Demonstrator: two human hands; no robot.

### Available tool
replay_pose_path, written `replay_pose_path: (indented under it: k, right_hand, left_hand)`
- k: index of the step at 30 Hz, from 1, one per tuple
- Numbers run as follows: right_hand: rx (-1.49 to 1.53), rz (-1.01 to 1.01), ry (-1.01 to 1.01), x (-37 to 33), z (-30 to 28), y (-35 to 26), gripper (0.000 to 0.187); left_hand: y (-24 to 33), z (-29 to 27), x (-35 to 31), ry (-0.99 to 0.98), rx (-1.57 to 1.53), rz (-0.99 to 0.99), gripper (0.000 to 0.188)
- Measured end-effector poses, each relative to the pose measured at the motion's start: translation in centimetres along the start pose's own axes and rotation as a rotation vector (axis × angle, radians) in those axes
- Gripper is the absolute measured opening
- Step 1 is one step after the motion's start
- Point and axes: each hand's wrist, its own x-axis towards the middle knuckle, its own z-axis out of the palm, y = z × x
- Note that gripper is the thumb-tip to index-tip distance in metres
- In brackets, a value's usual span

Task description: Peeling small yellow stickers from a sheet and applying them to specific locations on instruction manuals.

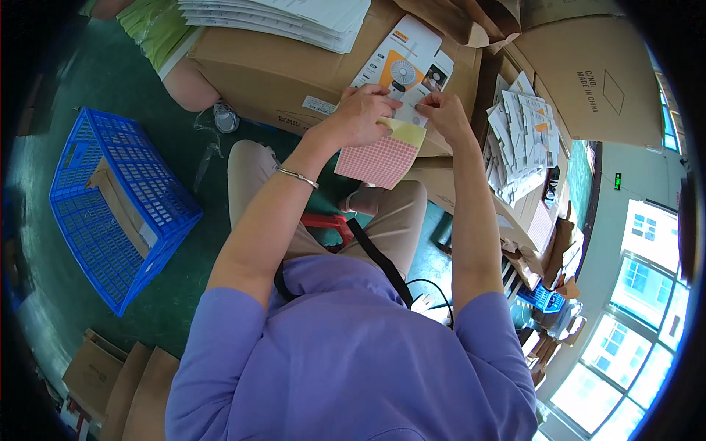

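A flat, unfolded white carton (416,42) printed with a small fan on an orange patch lies on the brown cardboard box in front of me. My left hand (359,117) rests over its near left part. Between the fingers of that hand is a sheet of small pink-red stickers (376,160), its pale yellow upper part curled and the rest hanging over the box's near edge. At the carton's near right part, my right hand (446,116) has thumb and finger pinched together; anything between them is too small to make out.
Flat white cartons (279,20) are stacked at the far left of the box. More printed cartons (521,132) lie in a loose pile at right. A blue plastic crate (121,198) stands on the green floor at left. Another person's knee (190,84) is beyond it.
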Motion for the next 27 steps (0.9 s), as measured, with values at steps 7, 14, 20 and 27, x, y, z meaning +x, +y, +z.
replay_pose_path:
  k: [7, 14, 20, 27]
  right_hand:
    - [-0.112, 0.033, 0.027, -0.2, 0.2, -0.4, 0.019]
    - [-0.296, 0.008, 0.162, -0.4, 1.2, -0.7, 0.024]
    - [0.048, 0.306, 0.275, -2.3, -0.8, 0.4, 0.032]
    - [0.528, 0.433, 0.301, -2.1, 0.3, -1.0, 0.028]
  left_hand:
    - [0.0, 0.2, -0.1, 0.001, -0.004, -0.012, 0.022]
    - [0.2, 0.1, -0.1, -0.001, 0.007, 0.029, 0.018]
    - [-0.1, -0.1, 0.4, 0.027, 0.026, 0.054, 0.017]
    - [-0.1, 0.2, 0.0, 0.089, 0.064, 0.087, 0.024]
